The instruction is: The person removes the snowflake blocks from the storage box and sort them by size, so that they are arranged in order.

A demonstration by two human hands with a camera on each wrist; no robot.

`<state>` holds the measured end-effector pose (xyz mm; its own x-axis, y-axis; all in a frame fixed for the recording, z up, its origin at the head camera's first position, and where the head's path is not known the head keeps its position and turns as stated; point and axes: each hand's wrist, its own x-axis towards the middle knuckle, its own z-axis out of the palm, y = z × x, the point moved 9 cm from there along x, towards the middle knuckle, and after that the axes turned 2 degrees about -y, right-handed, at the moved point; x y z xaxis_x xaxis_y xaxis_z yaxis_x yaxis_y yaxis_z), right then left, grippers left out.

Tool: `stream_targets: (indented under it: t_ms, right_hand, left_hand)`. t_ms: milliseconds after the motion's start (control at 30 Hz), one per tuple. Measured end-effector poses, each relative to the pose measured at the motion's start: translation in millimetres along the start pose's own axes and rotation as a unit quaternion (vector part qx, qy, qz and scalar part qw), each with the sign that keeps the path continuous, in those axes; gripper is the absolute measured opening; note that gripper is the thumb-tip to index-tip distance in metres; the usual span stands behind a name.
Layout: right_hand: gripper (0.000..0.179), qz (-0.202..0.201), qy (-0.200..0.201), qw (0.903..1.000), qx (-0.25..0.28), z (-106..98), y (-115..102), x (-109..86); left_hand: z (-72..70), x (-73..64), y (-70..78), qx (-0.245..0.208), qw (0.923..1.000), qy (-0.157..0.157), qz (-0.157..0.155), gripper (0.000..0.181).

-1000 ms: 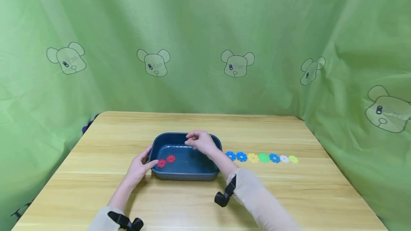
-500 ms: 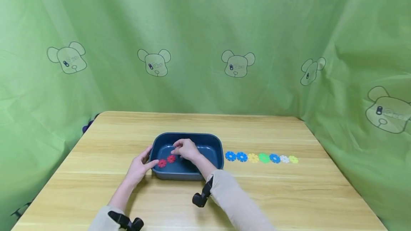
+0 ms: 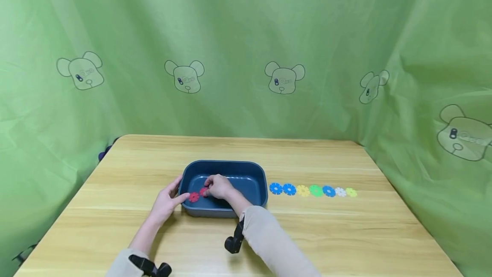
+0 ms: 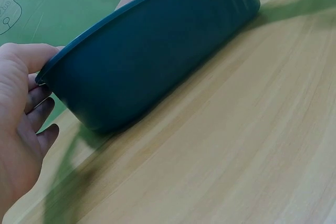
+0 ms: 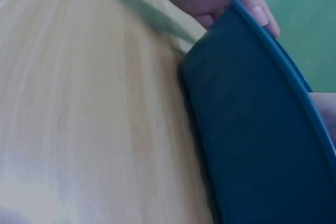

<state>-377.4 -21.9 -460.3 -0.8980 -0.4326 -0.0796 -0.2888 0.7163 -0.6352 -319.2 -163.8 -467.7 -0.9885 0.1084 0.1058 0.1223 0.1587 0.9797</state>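
A dark blue plastic basin (image 3: 223,213) stands on the table. My left hand (image 3: 164,202) holds its left end, thumb over the rim and the other fingers along the outside, as the left wrist view shows too. My right hand (image 3: 222,187) reaches down inside the basin. Its thumb and index finger pinch a red flower-shaped disc (image 3: 203,191), which they partly cover. Another red flower-shaped disc (image 3: 194,197) lies flat on the basin floor near the left thumb. The basin wall (image 5: 252,103) hides the right fingertips in the right wrist view.
Right of the basin several flower-shaped discs lie in a row: blue (image 3: 275,189), yellow (image 3: 303,190), green (image 3: 316,190), white (image 3: 340,192) and yellow-green (image 3: 351,192) among them. A green curtain (image 3: 234,110) hangs behind the wooden table (image 3: 346,234).
My right hand has moved left and down inside the basin, onto the right-hand red disc. My left hand and the basin have stayed in place.
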Motion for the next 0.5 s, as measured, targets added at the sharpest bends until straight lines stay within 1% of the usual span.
stream_targets:
  t_ms: [133,233,400,500]
  right_hand:
    - [0.021,-0.004,-0.007,0.9995,-0.029,1.7,-1.8,0.0]
    - [0.020,-0.004,-0.015,0.9990,-0.042,2.6,-2.4,-0.2]
    - [0.022,-0.002,-0.018,0.9993,-0.032,2.8,-1.6,-0.6]
    - [0.021,-0.008,-0.015,0.9996,-0.023,1.0,-1.6,-1.2]
  left_hand:
    - [-0.4,-0.2,0.3,0.003,1.0000,0.001,0.001,0.065]
    - [-0.4,-0.1,0.4,0.003,1.0000,0.002,-0.001,0.065]
    - [-0.3,-0.1,0.5,0.002,1.0000,0.001,-0.007,0.065]
    - [-0.5,-0.5,-0.4,-0.005,0.9999,-0.001,-0.015,0.065]
